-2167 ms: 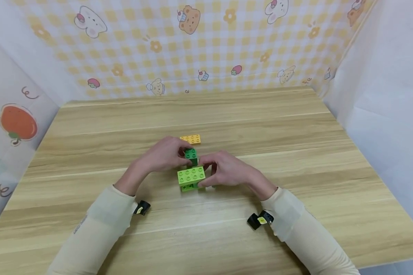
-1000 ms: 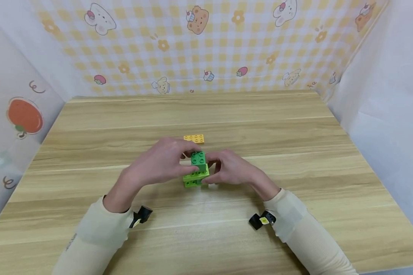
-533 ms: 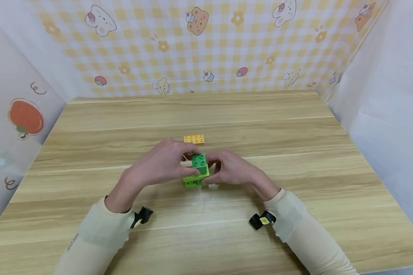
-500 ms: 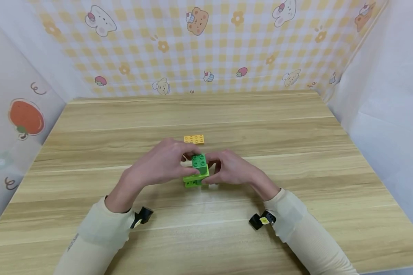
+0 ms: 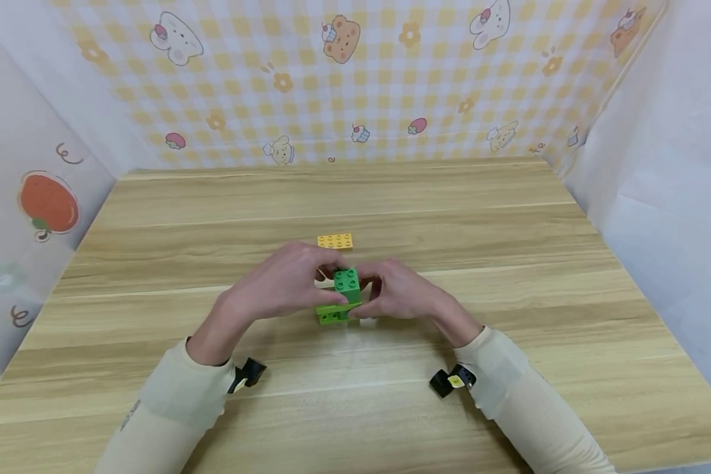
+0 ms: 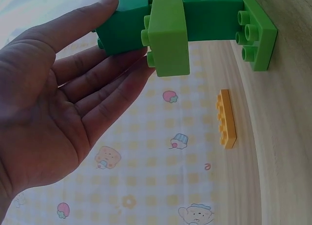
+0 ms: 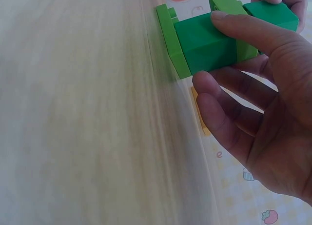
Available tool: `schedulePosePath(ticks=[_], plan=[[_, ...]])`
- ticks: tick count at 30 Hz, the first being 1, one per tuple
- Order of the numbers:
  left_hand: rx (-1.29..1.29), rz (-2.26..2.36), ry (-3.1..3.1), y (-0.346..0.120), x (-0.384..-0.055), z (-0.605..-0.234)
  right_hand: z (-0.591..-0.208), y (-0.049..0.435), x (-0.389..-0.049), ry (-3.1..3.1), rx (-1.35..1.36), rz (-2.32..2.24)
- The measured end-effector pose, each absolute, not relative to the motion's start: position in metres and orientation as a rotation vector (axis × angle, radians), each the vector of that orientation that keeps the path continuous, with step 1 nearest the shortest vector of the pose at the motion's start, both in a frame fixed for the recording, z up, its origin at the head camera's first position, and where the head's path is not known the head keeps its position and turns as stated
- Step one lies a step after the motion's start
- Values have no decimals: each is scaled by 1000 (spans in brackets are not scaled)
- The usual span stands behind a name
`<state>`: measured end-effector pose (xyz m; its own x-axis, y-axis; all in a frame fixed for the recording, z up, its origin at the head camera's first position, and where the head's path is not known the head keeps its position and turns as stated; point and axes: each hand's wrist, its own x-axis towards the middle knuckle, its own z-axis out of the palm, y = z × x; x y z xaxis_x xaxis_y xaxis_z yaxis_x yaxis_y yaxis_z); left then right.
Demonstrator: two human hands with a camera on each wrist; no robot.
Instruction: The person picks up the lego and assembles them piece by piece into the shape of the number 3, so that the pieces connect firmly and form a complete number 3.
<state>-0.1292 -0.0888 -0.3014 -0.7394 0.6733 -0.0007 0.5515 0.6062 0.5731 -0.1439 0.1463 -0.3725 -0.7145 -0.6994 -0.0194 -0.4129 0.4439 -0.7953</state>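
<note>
A stack of toy building bricks stands mid-table between both hands. My left hand (image 5: 284,280) pinches the upper dark green brick (image 5: 346,278) between thumb and fingers, over the right part of a lime brick (image 6: 169,37). Beneath that, the lower dark green brick (image 7: 207,42) rises from a thin lime brick (image 6: 263,42) with studs, at the tabletop. My right hand (image 5: 399,289) grips this lower dark green brick from the right, its thumb (image 7: 239,27) lying along the side. The hands hide much of the stack in the head view.
Behind the stack a flat yellow-orange brick (image 5: 335,241) lies on the wooden table (image 5: 450,217). A checked, cartoon-printed cloth (image 5: 367,85) hangs at the back. White sheets flank the table left and right.
My left hand has brought the upper dark green brick from behind the lime brick to on top of it, then shifted slightly right. My right hand keeps its grip low on the stack.
</note>
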Motion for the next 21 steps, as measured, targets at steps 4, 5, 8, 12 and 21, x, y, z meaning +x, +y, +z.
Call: schedulePosePath(ticks=[4, 5, 8, 12, 21], plan=[[1008, 824, 2623, -87, -129, -302, -373, 147, -144, 2358, -943, -1153], [1005, 825, 2624, -87, -129, -302, -373, 147, -144, 2359, -942, -1152], [998, 822, 2631, -86, -129, -303, -374, 147, -144, 2360, -935, -1150], [999, 825, 2631, -86, -130, -303, -374, 147, -144, 2361, -925, -1147], [1019, 835, 2627, -87, -132, -307, -374, 146, -144, 2358, -922, -1151]])
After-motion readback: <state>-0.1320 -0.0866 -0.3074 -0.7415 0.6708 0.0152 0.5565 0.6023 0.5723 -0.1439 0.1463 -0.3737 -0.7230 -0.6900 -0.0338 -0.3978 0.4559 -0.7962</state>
